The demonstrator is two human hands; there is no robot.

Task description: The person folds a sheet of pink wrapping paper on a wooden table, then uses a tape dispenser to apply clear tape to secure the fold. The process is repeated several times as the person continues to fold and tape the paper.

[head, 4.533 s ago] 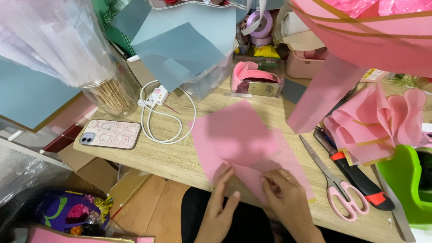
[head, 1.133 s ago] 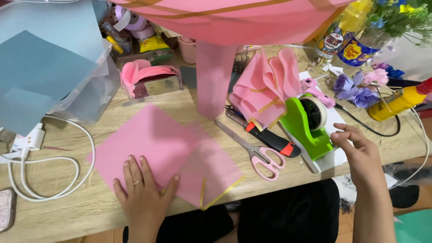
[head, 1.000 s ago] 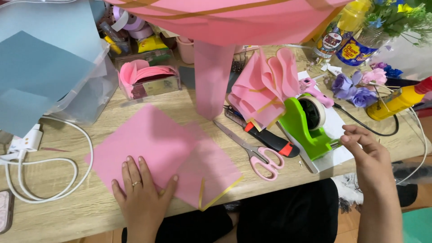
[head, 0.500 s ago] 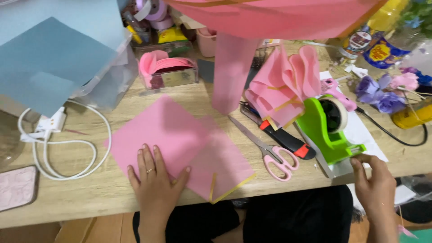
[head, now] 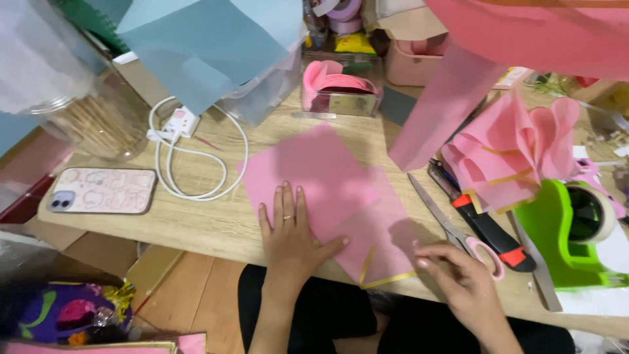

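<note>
right hand (head: 458, 278) has come back from the tape holder (head: 563, 239) | left hand (head: 291, 229) flat, open – pressing pink paper (head: 334, 190) | right fingers loose, pinching nothing | paper thin, bendy – hold by an edge

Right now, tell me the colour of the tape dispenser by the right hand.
Bright green tape dispenser, best in the head view, just beyond the right hand.

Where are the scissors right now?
In the head view, the scissors lie on the wooden table right of the pink paper, beside the black-and-orange utility knife, their pink handle by the right hand.
</note>
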